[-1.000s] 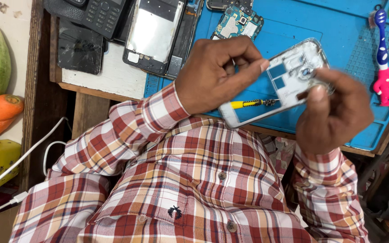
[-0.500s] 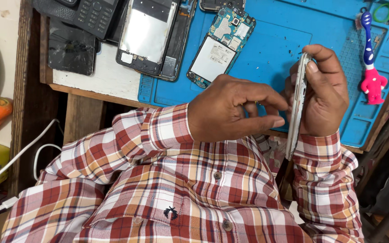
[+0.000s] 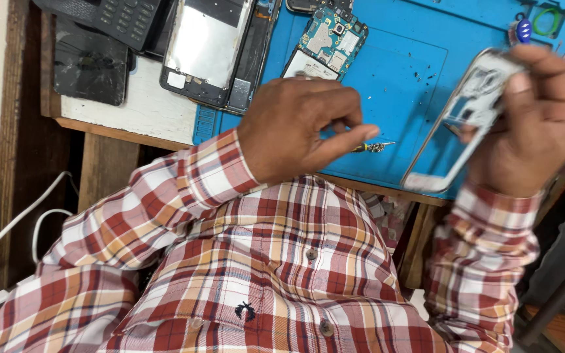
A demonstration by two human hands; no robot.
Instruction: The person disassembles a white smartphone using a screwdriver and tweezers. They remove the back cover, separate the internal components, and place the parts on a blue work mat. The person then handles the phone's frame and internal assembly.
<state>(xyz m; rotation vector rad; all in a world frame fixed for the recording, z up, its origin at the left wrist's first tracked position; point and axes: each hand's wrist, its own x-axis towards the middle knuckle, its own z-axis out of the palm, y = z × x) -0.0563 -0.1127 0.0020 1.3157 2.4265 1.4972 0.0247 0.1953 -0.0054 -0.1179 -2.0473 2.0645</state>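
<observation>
Phone's well stripped: right hand [image 3: 531, 124] grips one bare silver mid-frame [image 3: 462, 121] tilted above the blue mat [image 3: 393, 85], left hand [image 3: 302, 124] pinches one small screwdriver [image 3: 371, 148], one circuit board [image 3: 331, 36] already out, one display assembly [image 3: 207, 46] aside, reassembly not begun.

Phone frame [image 3: 456, 140] at 3 o'clock: silvery plastic or metal, slightly glossy. Screwdriver [image 3: 369, 148] tip: shiny metal. Mat [image 3: 393, 85] at 1 o'clock: matt blue rubbery sheet. Table [image 3: 99, 163] edge at 9 o'clock: rough dull wood. Shirt sleeve [image 3: 184, 189]: soft checked cloth.
</observation>
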